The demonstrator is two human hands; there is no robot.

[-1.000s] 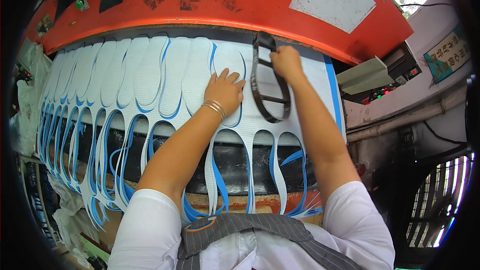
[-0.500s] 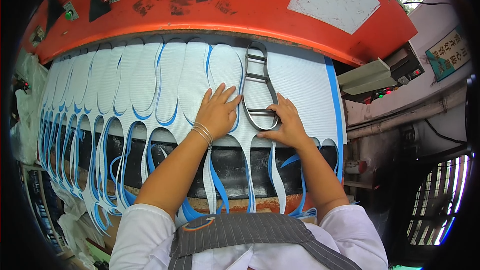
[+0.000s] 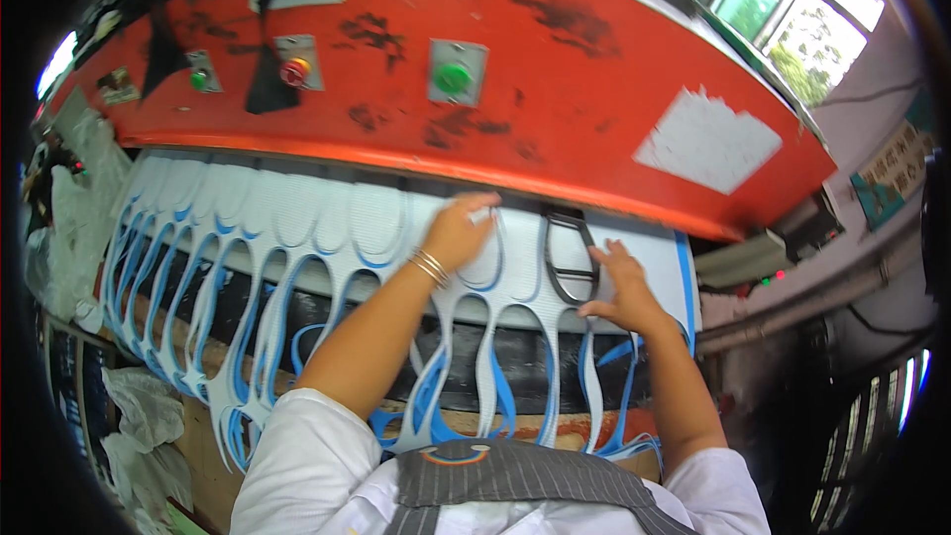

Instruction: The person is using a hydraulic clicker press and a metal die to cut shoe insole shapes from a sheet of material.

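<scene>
A black metal sole-shaped cutting die (image 3: 572,275) with crossbars lies on a ribbed white sheet (image 3: 649,272) with blue edges. Its far end reaches close to the red beam. My right hand (image 3: 631,289) is beside the die's near right rim, thumb and fingers spread apart. Whether the fingertips touch the rim cannot be told. To the left of the die, my left hand (image 3: 461,233) is over a cut sole shape (image 3: 482,266), its fingers stretched to the right and slightly blurred. No held thing shows in it. More sole shapes run leftward in a row.
A red machine beam (image 3: 555,109) spans the far side, carrying a green button (image 3: 453,79) and a red knob (image 3: 294,71). Strips of cut white-blue waste (image 3: 267,357) hang over the black near edge (image 3: 461,376). Clear plastic bags (image 3: 144,406) sit at left.
The view has tilted up, showing more of the red beam. My left hand has moved away from the die, its fingers turned rightward. My right hand's fingers have come off the die's crossbar end.
</scene>
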